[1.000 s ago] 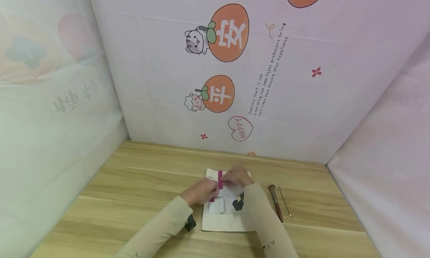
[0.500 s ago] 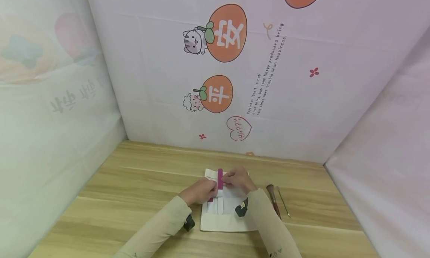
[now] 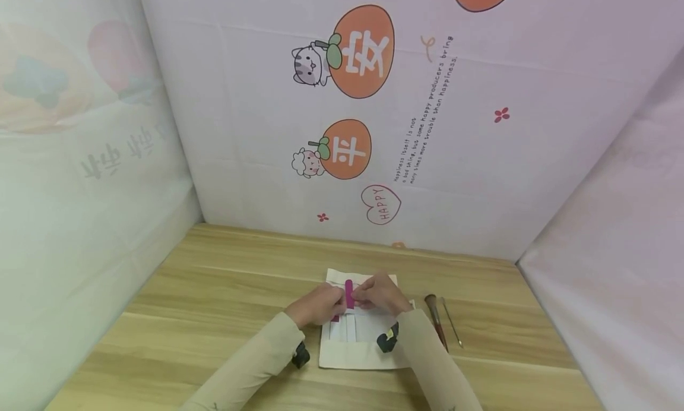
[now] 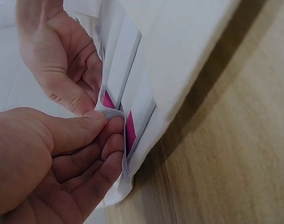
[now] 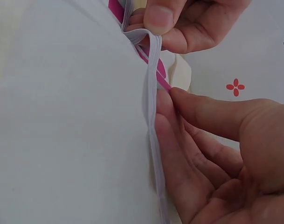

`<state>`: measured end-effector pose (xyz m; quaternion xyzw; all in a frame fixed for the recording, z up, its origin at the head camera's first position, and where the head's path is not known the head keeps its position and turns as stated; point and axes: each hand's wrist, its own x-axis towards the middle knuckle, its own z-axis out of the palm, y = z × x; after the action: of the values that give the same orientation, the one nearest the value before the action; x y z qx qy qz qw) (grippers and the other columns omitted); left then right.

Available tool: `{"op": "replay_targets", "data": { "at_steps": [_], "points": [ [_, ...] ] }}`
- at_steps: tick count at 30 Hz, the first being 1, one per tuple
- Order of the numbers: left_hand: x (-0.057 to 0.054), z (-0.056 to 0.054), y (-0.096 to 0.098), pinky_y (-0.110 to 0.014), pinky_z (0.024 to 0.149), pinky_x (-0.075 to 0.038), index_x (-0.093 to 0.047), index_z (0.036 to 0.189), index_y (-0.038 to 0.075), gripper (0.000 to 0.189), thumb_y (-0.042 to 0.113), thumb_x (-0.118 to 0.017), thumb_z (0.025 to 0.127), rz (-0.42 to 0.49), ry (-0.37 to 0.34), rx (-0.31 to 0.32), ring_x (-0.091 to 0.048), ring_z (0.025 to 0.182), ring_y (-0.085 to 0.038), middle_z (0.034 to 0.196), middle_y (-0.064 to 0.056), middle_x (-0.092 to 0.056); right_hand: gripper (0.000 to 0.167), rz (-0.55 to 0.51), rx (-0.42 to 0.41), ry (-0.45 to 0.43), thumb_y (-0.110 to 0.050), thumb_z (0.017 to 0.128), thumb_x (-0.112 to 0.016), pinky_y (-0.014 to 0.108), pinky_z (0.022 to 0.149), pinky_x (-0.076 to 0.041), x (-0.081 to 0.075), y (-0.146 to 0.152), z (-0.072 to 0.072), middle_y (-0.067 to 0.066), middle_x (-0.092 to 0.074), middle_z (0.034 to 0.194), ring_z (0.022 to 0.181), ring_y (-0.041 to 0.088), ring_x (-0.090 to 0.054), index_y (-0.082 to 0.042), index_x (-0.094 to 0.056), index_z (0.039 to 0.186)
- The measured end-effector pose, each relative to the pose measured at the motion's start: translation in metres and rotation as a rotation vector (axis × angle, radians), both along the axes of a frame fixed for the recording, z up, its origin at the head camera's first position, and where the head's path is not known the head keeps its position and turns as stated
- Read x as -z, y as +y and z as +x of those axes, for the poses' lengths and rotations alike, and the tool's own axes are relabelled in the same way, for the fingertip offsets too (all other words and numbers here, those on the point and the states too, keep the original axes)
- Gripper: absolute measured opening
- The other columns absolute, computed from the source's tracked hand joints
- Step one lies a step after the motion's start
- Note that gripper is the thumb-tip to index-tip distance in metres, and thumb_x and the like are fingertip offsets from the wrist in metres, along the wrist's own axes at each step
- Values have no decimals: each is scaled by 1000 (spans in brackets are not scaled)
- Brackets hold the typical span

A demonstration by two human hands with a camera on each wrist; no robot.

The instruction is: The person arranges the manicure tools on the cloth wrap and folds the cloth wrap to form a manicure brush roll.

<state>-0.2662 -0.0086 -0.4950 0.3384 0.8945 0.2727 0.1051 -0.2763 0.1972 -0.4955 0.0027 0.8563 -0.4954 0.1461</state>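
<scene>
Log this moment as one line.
left hand: pinches elastic band; right hand: pinches magenta strip; white cloth: under both hands; brush, thin metal tool: on table, right of cloth

White, partly printed walls (image 3: 459,197) border a wood-grain tabletop (image 3: 240,274) on three sides.

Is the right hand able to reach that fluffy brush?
Probably yes: the brush lies nearby, fluffy end uncovered, though the right hand would likely first let go of the pink stick.
</scene>
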Motion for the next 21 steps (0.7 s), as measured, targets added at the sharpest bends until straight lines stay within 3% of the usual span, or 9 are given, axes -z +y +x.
{"op": "replay_targets", "data": {
  "at_steps": [7,12,21],
  "points": [
    [1,-2,1,-20,60,-41,-62,79,8,23,5,-63,102,-16,-3,-7,-47,60,-6,66,7,-51,13,201,73,109,-23,88,-86,30,77,-50,-1,-8,-10,2,-80,91,87,17,-66,-10,-84,92],
    [3,-3,2,-20,61,-41,-63,81,10,21,6,-64,102,-24,5,-7,-48,61,-6,66,6,-52,8,163,133,102,-11,88,-84,27,73,-55,2,-11,-16,6,-81,84,77,13,-71,-5,-83,94],
    [3,-3,1,-20,62,-42,-64,84,8,20,6,-62,104,-20,-1,-7,-48,62,-5,68,6,-52,10,133,87,103,-11,89,-83,27,74,-57,3,-4,-14,6,-80,85,77,14,-72,-4,-83,96]
  ]
}}
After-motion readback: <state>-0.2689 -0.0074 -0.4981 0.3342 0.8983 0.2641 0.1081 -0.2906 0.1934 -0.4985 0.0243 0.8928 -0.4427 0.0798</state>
